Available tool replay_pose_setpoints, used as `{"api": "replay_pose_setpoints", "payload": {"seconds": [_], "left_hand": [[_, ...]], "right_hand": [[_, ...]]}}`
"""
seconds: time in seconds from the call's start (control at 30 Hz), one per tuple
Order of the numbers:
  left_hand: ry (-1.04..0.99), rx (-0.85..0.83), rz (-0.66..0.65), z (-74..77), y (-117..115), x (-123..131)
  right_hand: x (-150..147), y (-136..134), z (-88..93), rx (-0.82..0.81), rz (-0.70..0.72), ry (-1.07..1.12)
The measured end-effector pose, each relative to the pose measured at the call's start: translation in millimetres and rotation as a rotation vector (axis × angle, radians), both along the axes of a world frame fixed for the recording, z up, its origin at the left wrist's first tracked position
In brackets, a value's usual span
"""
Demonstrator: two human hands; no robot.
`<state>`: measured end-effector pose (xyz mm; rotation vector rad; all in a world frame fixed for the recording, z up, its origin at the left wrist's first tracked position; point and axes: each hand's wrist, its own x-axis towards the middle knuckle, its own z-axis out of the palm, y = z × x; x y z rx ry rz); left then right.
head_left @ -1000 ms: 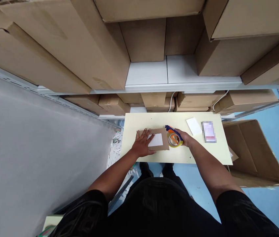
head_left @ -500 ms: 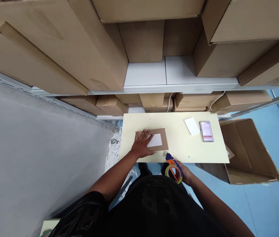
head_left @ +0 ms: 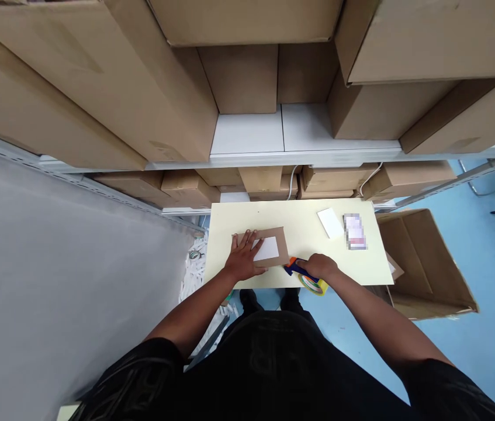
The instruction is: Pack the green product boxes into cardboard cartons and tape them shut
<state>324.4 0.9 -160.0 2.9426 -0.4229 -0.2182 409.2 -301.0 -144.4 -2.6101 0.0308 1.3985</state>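
Tape dispenser (head_left: 312, 285) gripped by right hand (head_left: 318, 268) (at table (head_left: 317, 248) edge); left hand (head_left: 242, 261) fingers splayed flat on parcel (head_left: 273, 248).

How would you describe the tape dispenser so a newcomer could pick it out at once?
Find the pale yellow table below the stacked cardboard boxes. At its near edge, just right of the flat brown parcel, the right hand grips the tape dispenser. It alone is colourful: blue and orange body, yellow-rimmed roll.
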Motion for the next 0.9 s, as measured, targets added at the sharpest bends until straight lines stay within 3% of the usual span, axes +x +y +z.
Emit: {"api": "replay_pose_setpoints", "payload": {"seconds": [0.1,0.27,0.5,0.6,0.77,0.9], "left_hand": [[-0.002,0.016,0.017,0.7,-1.7,0.2],[0.013,0.010,0.016,1.1,-2.8,0.0],[-0.006,-0.003,0.016,0.0,-0.6,-0.8],[0.000,-0.004,0.014,-1.0,-2.0,-0.3],[0.017,0.010,0.027,-3.4,-3.8,-0.6],[0.021,0.001,0.017,-3.1,-2.7,-1.1]], "right_hand": [[-2.2,-5.4,8.2,-0.005,0.072,-0.043],[-5.2,-26.7,-1.9,0.091,-0.009,0.037],[13.2,2.3,-5.3,0.082,-0.047,0.053],[8.7,-12.0,-7.9,0.100,-0.019,0.051],[-8.1,-38.0,-19.8,0.143,-0.096,0.065],[-0.3,-18.9,-23.6,0.136,-0.054,0.092]]}}
